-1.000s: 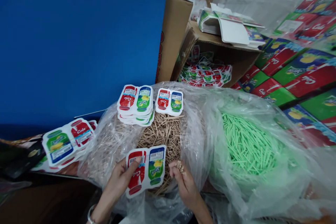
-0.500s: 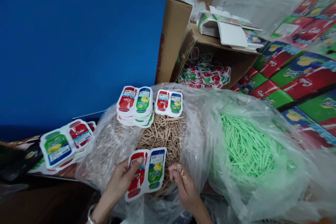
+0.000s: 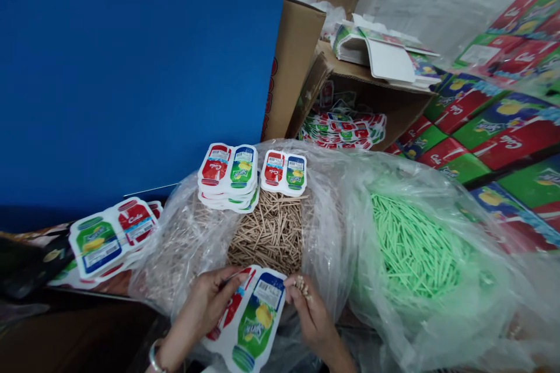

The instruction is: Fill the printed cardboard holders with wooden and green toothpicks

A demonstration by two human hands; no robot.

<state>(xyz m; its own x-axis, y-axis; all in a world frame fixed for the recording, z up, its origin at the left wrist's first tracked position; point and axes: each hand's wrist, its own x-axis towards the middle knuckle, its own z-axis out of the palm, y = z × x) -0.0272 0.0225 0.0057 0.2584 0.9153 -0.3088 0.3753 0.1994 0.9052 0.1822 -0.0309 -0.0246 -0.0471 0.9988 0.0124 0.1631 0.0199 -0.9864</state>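
Note:
My left hand (image 3: pixel 209 297) grips a flat cola-and-Sprite printed packet (image 3: pixel 258 326) by its upper left, thumb on the front. The packet is tilted, its lower end toward me. Closed around a few thin beige sticks, their pale ends showing, my right hand (image 3: pixel 311 315) has its fingertips at the packet's upper right edge. Beyond both hands, brown sticks (image 3: pixel 271 230) fill a clear plastic bag (image 3: pixel 326 227). On this bag rest a stack of the same packets (image 3: pixel 228 172) and, to its right, a smaller pile of packets (image 3: pixel 284 172).
Green sticks (image 3: pixel 411 245) fill another plastic bag (image 3: pixel 476 315) at right. More packets (image 3: pixel 98 242) lie at far left. An open carton (image 3: pixel 321 73) holds many packets; printed boxes (image 3: pixel 494 140) are stacked at right. A blue panel (image 3: pixel 131 70) stands at back left.
The held packet has moved down and tilted, and my right fingertips now meet its upper right edge. My left hand has shifted slightly; the right keeps its sticks.

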